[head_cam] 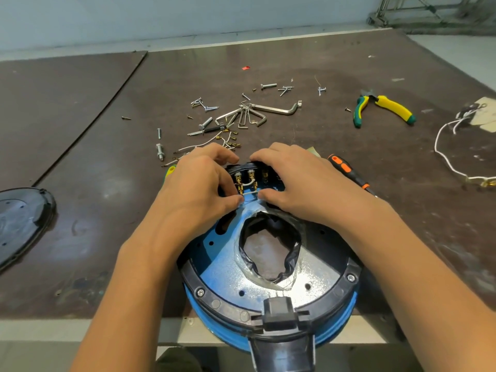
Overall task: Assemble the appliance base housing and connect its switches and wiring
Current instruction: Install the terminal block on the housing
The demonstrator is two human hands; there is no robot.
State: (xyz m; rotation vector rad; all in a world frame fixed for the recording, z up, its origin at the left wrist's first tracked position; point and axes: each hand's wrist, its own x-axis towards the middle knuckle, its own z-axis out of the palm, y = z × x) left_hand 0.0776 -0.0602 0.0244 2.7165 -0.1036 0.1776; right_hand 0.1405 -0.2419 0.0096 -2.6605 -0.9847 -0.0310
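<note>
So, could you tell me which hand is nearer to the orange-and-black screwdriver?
Right. The right hand is on the housing just left of the screwdriver, almost beside its handle; the left hand is farther left, beyond the right hand.

Glossy, finely speckled blue metal on the base housing, edged with a matt black plastic rim and crinkled, shiny black film round the opening. Brass-coloured metal terminals; matt sleeve on the white wire. Dull, scuffed brown surface. Bright bare-metal hex keys; smooth yellow-green plastic grips on the pliers.
</note>
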